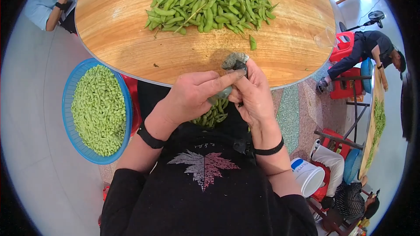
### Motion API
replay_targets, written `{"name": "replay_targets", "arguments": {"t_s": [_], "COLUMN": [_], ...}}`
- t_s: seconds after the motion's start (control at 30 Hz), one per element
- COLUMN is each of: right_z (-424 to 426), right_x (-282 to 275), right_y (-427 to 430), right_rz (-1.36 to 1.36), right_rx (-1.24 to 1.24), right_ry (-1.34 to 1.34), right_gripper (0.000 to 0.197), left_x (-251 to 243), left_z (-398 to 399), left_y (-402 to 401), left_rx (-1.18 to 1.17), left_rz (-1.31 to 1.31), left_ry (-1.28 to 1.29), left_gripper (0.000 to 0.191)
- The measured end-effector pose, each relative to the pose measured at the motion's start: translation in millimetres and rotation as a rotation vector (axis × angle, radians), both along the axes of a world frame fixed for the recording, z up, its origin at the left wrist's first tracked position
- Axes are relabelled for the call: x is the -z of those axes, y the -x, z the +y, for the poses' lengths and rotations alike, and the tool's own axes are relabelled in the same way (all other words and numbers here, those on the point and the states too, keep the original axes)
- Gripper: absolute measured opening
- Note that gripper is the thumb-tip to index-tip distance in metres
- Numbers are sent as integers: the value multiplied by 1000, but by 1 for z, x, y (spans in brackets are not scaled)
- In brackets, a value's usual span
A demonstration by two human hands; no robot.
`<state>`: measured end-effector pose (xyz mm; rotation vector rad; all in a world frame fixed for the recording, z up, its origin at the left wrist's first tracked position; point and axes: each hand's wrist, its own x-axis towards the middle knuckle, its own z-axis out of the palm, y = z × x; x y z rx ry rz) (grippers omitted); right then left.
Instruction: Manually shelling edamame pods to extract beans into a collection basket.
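Both of my hands meet over the near edge of the round wooden table (137, 62). My left hand (197, 91) reaches its fingers across to the fingertips of my right hand (254, 93). Dark, worn coverings (237, 62) wrap fingertips of my right hand. A pale, translucent greenish item (220, 95) shows between the hands; what it is, and which hand grips it, I cannot tell. Beyond them lies a heap of green soybean pods (210, 6), with one loose pod (252, 43) nearer. More pods (211, 116) lie below my hands, partly hidden.
At the left, a blue plastic basket (66, 111) holds shelled green beans (98, 111). A clear plastic cup (325, 37) lies by the table's right edge. A white bucket (311, 182) stands at lower right. Several people sit around this table and another one at the right.
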<state>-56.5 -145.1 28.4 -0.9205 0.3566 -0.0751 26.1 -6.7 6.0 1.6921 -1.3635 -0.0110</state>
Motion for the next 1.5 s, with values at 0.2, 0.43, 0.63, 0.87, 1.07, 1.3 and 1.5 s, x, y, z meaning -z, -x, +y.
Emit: {"name": "replay_targets", "arguments": {"t_s": [0.2, 0.43, 0.63, 0.87, 1.07, 1.3, 1.5], "right_z": [3, 11, -30, -38, -56, -45, -43], "right_x": [2, 3, -19, -11, 16, 8, 15], "right_y": [-3, -9, 16, -2, -21, -15, -23], "right_rz": [-29, -183, -259, 294, 355, 245, 348], "right_rx": [17, 246, -291, 215, 235, 347, 174], "right_ry": [-340, 396, 783, 1501, 1894, 1698, 1907], "right_gripper": [12, 14, 13, 17, 22, 19, 23], "left_x": [10, -1, -5, -7, -24, -11, -5], "left_z": [-7, -17, -6, 1, 1, 1, -10], "left_y": [13, 7, -4, -5, 2, -3, -3], "left_rx": [12, -36, -55, 55, 60, 30, 39], "left_rz": [968, 1524, 1637, 1119, 837, 1383, 1538], "left_ry": [356, 398, 529, 93, -168, 133, 374], "left_gripper": [23, 31, 28, 14, 25, 27, 31]}}
